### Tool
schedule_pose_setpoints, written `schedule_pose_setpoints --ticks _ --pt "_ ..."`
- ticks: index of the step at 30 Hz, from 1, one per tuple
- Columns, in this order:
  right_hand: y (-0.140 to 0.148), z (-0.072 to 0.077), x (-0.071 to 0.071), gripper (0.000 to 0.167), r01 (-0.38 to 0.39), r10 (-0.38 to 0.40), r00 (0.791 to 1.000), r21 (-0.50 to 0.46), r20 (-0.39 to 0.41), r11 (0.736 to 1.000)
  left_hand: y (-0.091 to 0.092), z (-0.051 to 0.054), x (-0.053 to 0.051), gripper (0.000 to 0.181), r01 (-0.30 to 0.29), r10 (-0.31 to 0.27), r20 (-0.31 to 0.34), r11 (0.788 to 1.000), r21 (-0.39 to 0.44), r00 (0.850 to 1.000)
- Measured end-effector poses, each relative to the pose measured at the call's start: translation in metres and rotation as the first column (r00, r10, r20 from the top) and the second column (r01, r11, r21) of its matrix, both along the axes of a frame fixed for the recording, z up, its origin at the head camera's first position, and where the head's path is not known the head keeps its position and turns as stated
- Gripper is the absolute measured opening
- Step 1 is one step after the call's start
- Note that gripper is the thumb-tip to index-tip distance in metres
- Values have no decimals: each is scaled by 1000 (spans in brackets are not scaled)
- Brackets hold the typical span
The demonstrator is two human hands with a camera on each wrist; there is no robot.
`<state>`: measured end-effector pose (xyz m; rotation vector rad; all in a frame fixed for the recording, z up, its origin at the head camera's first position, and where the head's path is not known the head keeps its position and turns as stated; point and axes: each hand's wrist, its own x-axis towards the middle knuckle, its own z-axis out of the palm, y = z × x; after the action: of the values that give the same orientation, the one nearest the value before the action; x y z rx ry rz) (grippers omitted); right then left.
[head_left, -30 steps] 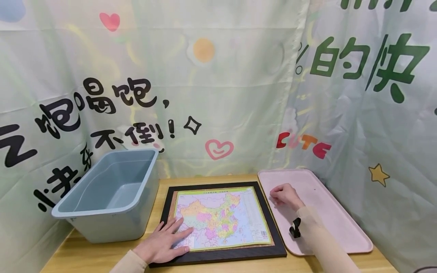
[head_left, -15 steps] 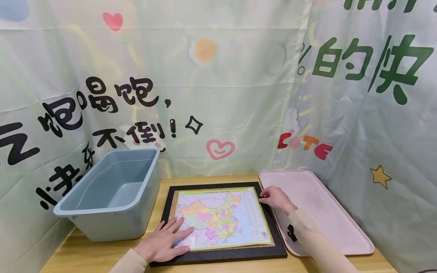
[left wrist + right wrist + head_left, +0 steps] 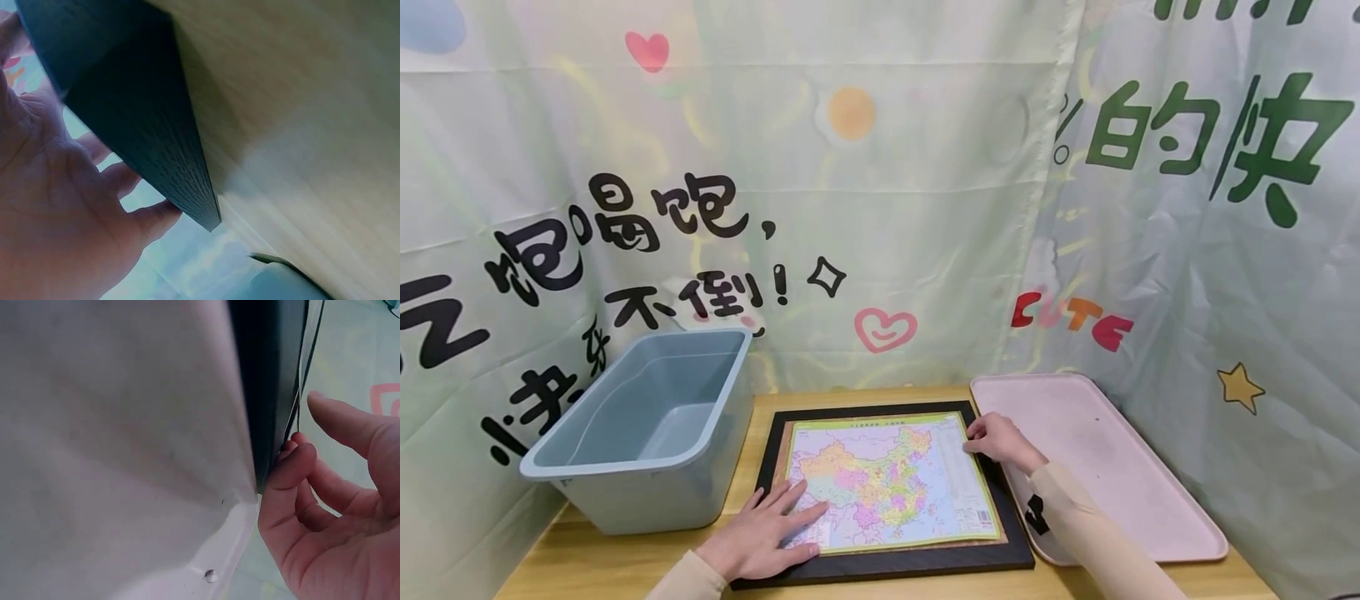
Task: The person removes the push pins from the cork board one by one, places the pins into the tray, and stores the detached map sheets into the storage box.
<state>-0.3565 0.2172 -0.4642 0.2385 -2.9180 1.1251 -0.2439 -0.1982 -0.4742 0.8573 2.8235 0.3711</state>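
Note:
A colourful map [image 3: 880, 479] lies on a brown board [image 3: 985, 543] inside a black frame [image 3: 895, 567]. Across the frame's near left corner, my left hand [image 3: 758, 533] rests palm down, its spread fingers reaching onto the map. In the left wrist view that hand [image 3: 62, 181] is beside the frame's dark underside [image 3: 137, 119]. My right hand [image 3: 1006, 442] is at the map's upper right edge, fingers curled. The right wrist view has the thin sheet edge [image 3: 300, 394] between thumb and fingers of that hand [image 3: 303, 422]; the exact contact is partly hidden.
A pale pink tray [image 3: 1138, 487] touches or nearly touches the frame's right side, under my right forearm. An empty blue-grey bin [image 3: 625, 500] stands at the left on the wooden table [image 3: 760, 417]. Printed cloth [image 3: 880, 208] hangs behind.
My right hand has moved left from over the pink tray, past the black frame's right side, to the map's edge. My left hand has stayed in place.

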Motion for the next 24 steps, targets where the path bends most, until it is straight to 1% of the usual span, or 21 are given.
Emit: schedule_pose_setpoints --ticks 3,5,11,15,18,22,24 --pt "-1 1 2 20 25 -20 998 -83 64 996 1 0 0 56 -7 7 15 1000 -4 1000" --pt "-1 2 3 24 28 -17 996 -121 91 992 1 0 0 56 -10 10 19 1000 -7 1000" --pt "-1 5 9 32 -6 23 995 -166 97 986 1 1 -1 56 -11 11 10 1000 -5 1000" --pt "0 5 14 40 -28 56 989 -198 136 980 2 1 -1 56 -8 8 15 1000 2 1000" --pt "1 6 18 49 -39 84 980 -243 178 969 2 1 -1 56 -6 6 14 1000 3 1000" --pt "0 8 23 65 -42 116 969 -317 219 948 1 0 -1 56 -6 6 13 1000 6 1000" --pt "-1 9 26 71 -31 117 966 -346 231 938 1 0 -1 56 -4 4 14 1000 9 1000"
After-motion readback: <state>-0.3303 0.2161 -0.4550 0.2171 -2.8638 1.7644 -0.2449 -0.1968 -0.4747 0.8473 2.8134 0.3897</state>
